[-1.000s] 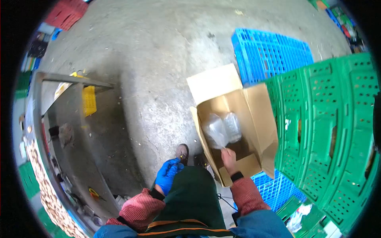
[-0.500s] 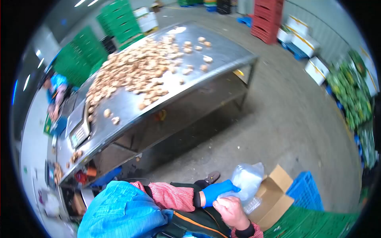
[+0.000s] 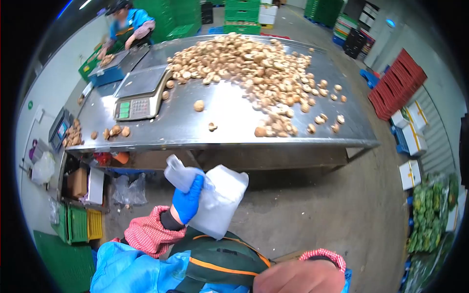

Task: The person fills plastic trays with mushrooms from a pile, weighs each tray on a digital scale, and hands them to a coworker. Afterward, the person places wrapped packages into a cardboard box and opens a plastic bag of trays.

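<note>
My left hand (image 3: 188, 199), in a blue glove, is closed around a stack of translucent plastic trays (image 3: 222, 193). One end of the stack sticks up left of the fingers, and the broader part hangs to the right, in front of the table edge. My bare right hand (image 3: 300, 277) is low at the bottom of the view, close to my body; its fingers are hidden below the back of the hand. Beyond the trays, a large heap of brown mushrooms (image 3: 254, 63) lies on the metal table (image 3: 190, 124), with several loose ones around it.
A weighing scale (image 3: 139, 93) stands on the table's left part. Behind it, a person (image 3: 134, 24) works at a blue bin (image 3: 110, 73). Red crates (image 3: 398, 83) and white boxes (image 3: 410, 173) are on the right. Green crates (image 3: 77, 222) stand at lower left.
My view has turned left to face the table. My left hand has carried the plastic trays up and away from the cardboard box. My right hand has parted from them and dropped lower.
</note>
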A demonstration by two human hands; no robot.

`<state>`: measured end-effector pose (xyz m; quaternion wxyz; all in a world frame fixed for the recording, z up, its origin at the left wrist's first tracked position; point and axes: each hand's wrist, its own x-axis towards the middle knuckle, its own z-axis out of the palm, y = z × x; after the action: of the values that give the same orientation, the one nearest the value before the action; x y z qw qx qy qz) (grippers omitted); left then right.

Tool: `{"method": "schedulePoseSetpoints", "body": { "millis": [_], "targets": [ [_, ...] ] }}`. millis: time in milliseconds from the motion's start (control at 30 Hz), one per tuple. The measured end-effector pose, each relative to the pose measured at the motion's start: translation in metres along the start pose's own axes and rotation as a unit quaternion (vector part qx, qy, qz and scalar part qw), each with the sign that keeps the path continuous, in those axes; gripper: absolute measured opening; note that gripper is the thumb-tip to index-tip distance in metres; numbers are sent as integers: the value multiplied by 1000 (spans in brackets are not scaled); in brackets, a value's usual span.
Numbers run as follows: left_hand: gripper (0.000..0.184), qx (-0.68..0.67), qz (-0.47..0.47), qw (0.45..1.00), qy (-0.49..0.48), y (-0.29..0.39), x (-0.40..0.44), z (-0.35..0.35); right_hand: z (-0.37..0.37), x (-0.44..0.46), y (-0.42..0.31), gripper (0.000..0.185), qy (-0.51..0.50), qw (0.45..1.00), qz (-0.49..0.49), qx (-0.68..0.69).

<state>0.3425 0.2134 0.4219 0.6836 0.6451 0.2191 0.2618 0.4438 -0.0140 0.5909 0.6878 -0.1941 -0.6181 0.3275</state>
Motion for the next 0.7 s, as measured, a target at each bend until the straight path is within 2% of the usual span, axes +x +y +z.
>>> {"method": "schedulePoseSetpoints", "body": {
  "millis": [33, 100, 133, 167, 200, 267, 333, 367, 400, 467, 500, 567, 600, 633, 700],
  "targets": [
    [20, -49, -3, 998, 39, 6, 12, -14, -8, 16, 22, 15, 46, 998, -10, 30],
    [24, -70, -25, 995, 66, 32, 36, -40, -33, 45, 65, 25, 124, 990, 37, -57],
    [26, -78, -26, 994, 76, 43, 50, -51, -51, 56, 87, 27, 151, 969, 89, -177],
    [29, -79, -16, 995, 61, 49, 63, -64, -69, 59, 113, 21, 212, 928, 190, -241],
    [30, -80, -21, 996, 44, 60, 74, -74, -93, 57, 145, 26, 270, 868, 287, -304],
    [32, -85, -35, 996, 9, 82, 89, -87, -152, 28, 222, 42, 332, 846, 316, -274],
    [37, -84, -4, 996, -35, 87, 106, -103, -194, 1, 278, 62, 394, 816, 418, -64],
    [38, -100, 9, 994, -50, 93, 116, -108, -206, -5, 303, 74, 370, 822, 432, 35],
    [39, -115, 21, 991, -67, 97, 126, -111, -195, 18, 304, 74, 391, 799, 443, 112],
    [41, -165, 34, 984, -63, 103, 147, -108, -191, 31, 322, 71, 402, 787, 440, 161],
    [43, -188, 42, 979, -61, 105, 158, -104, -206, 19, 341, 63, 381, 789, 413, 248],
    [48, -202, 15, 979, 26, 96, 176, -98, -244, -2, 377, 59, 229, 796, 333, 450],
    [53, -207, 7, 976, 72, 89, 188, -96, -251, -7, 381, 54, 305, 790, 357, 394],
    [50, -253, 27, 964, 81, 74, 201, -103, -258, -11, 384, 49, 375, 776, 383, 332],
    [47, -300, 43, 947, 110, 57, 219, -118, -255, 49, 353, 42, 331, 778, 382, 374]
  ]
}}
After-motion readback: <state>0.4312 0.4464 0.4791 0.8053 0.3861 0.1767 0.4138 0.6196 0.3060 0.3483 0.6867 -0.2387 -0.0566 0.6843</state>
